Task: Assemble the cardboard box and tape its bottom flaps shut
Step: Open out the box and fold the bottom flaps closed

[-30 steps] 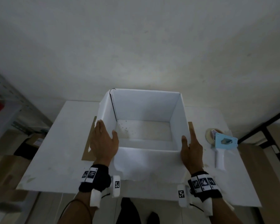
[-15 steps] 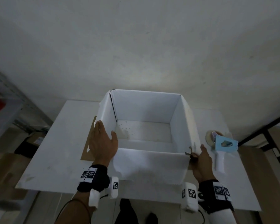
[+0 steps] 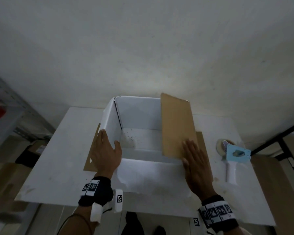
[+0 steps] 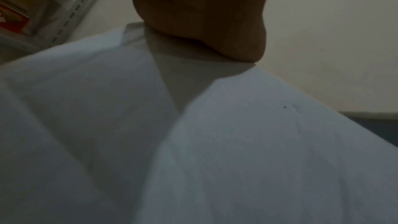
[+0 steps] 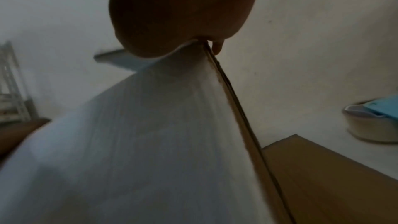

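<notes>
The cardboard box, white inside and brown outside, stands open-side up on the white table. My left hand holds its near-left corner, fingers along the outside of the left wall and thumb inside. My right hand lies flat with straight fingers on a brown flap that leans inward over the box's right side. In the right wrist view the right hand's palm presses on that flap's edge. The left wrist view shows the left hand's palm on the white corner.
A light-blue tape dispenser with a white handle lies on the table to the right of the box. Brown flaps lie flat on the table beside the left wall and the right wall. Metal shelving stands at the far left.
My right hand left the near-right corner, took the right-side flap from below and swung it up and inward over the box. The left hand stayed at its corner.
</notes>
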